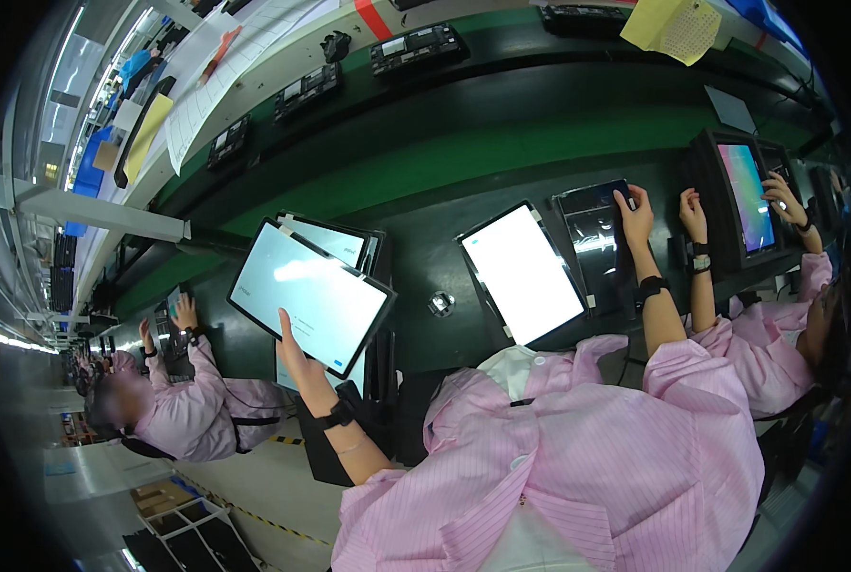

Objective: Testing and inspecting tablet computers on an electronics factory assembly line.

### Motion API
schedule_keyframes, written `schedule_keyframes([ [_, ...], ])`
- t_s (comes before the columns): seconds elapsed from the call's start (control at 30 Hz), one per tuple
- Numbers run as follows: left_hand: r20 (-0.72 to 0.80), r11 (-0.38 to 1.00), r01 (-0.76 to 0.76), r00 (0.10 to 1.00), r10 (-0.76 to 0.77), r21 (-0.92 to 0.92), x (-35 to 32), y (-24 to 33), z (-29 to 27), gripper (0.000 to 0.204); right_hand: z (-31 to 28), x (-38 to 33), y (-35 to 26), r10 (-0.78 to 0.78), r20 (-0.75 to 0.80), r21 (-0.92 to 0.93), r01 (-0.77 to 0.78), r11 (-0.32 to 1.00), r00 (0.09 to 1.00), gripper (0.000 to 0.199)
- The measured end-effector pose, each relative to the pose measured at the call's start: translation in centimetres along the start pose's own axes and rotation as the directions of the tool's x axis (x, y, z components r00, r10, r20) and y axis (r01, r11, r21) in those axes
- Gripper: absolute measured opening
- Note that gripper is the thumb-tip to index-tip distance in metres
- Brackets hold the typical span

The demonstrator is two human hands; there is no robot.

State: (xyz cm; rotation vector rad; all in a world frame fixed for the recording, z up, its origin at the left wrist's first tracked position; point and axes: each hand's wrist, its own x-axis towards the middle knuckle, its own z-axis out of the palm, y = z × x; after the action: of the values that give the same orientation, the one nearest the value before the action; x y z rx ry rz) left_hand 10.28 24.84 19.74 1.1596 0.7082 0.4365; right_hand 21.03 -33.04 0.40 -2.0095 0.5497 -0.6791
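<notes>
A tablet with a pale lit screen [313, 297] is tilted over other lit tablets at the left. My left hand [299, 362] is closed on its lower edge, one digit lying over the screen and the other fingers hidden beneath. In the middle, a tablet with a bright white screen [523, 272] lies on the bench, small white tabs along its edges. Right of it is a dark, glossy, tablet-sized panel [592, 243] that reflects the lights. My right hand [637, 217] grips that panel by its upper right corner.
A small round metallic object [441, 304] sits on the dark bench [416, 257]. Opened devices [418, 50] line the far ledge, near a yellow sheet [671, 29]. Co-workers sit at both sides; the right one's hand [786, 198] is at a framed colourful screen [746, 195].
</notes>
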Motion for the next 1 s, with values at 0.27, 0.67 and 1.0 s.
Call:
schedule_keyframes([
  [0.27,-0.056,0.999,-0.032,0.998,0.034,0.04,7.9,-1.7,-2.3,0.038,0.3,0.4,1.0,-0.03,0.003,0.04,0.03,0.999,1.0,0.038],
  [0.67,-0.17,0.996,-0.05,0.984,0.062,0.071,13.0,-5.8,-4.1,0.032,0.2,0.2,0.3,0.024,0.053,-0.032,-0.022,0.999,0.998,0.039],
  [1.0,0.058,0.388,-0.041,0.998,-0.033,0.921,12.7,-2.6,-5.1,0.073,0.3,0.4,0.3,0.042,0.112,0.075,-0.051,0.996,0.993,0.038],
])
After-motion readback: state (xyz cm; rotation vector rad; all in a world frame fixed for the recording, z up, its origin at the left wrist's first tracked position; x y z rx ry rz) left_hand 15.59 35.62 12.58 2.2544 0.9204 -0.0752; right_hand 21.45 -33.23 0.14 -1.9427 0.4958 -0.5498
